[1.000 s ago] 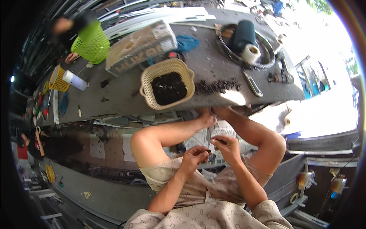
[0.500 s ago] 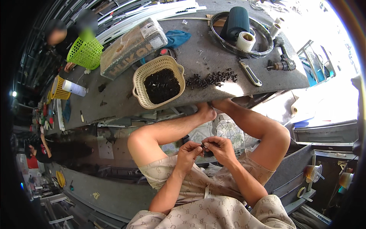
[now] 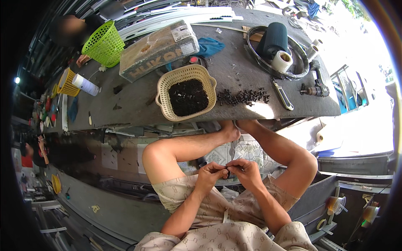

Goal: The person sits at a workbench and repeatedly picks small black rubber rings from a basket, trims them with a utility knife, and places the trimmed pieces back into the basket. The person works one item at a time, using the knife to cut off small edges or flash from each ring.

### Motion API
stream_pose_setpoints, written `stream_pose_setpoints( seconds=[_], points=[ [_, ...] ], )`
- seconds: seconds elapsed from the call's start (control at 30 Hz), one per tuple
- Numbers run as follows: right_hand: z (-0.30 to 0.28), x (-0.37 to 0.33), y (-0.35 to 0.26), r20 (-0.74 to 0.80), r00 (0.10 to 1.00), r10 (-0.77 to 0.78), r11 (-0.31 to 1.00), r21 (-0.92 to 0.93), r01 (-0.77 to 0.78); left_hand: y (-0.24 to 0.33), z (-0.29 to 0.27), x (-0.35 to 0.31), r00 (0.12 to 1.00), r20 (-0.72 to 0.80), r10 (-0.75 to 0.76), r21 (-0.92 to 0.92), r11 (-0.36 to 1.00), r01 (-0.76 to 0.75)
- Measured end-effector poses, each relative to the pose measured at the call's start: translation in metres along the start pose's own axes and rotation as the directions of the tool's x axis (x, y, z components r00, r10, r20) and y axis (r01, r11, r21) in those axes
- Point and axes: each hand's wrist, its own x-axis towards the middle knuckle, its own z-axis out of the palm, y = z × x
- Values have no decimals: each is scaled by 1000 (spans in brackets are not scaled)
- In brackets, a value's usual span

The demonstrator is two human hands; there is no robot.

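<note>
Fingers of my left hand (image 3: 212,172) & right hand (image 3: 247,170) pinched shut on a small dark part (image 3: 228,167) over my lap, near side of worktop (image 3: 138,100); cream basket (image 3: 186,97) w/ black bits far.

Pinched piece: a tiny dark part (image 3: 228,167) is sitting between left hand (image 3: 210,173) and right hand (image 3: 247,171), too small to identify.
Feet: toes are disappearing under the workbench (image 3: 125,104) edge.
Co-worker (image 3: 69,30): blurred, partly behind the green basket (image 3: 104,43).

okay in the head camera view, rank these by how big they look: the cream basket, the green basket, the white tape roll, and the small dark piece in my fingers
1. Cream basket
2. Green basket, though farther off
3. White tape roll
4. Small dark piece, pinched between left hand and right hand
</note>
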Motion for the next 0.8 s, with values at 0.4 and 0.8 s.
stream_pose_setpoints(
  seconds=[0.4, 0.8],
  points=[
    [17, 17, -18, 118, 918, -378, 724, -580, 373, 0, -4, 7, 998, 31, -58, -157, 986, 62],
    [83, 261, -128, 328, 873, -361, 57, -927, 372, 2, -15, 10, 1000, -20, -19, -260, 966, 13]
  ],
)
